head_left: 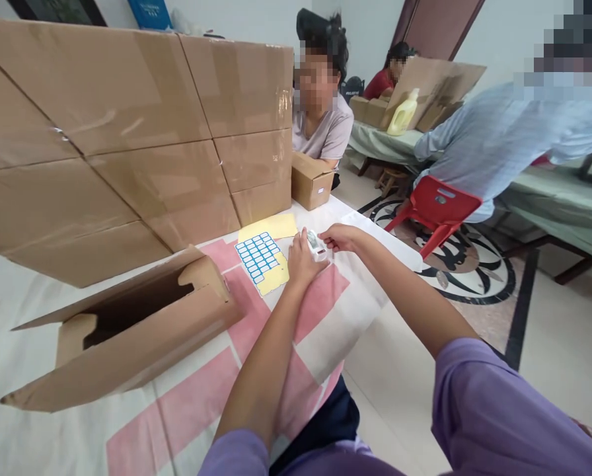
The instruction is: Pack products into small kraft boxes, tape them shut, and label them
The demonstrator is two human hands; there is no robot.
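Observation:
My left hand (303, 259) is closed around a small white object (316, 246) with a greyish face, too small to name exactly. At its right edge, my right hand (343, 237) has its fingers pinched together; what they pinch is hidden. Just left of my left hand lies a sheet of blue-edged labels (256, 254) on yellow backing, with part of the backing bare at its lower right. Another yellow sheet (271, 227) lies behind it, partly covered by the label sheet. The pink and white tablecloth (320, 304) spreads under my hands.
An open cardboard box (177, 337) stands on the left. Behind it, stacked taped cartons (152, 125) form a wall. A smaller box (310, 182) stands before a seated person (326, 125). To the right are a red chair (437, 205), another person in light blue and other tables.

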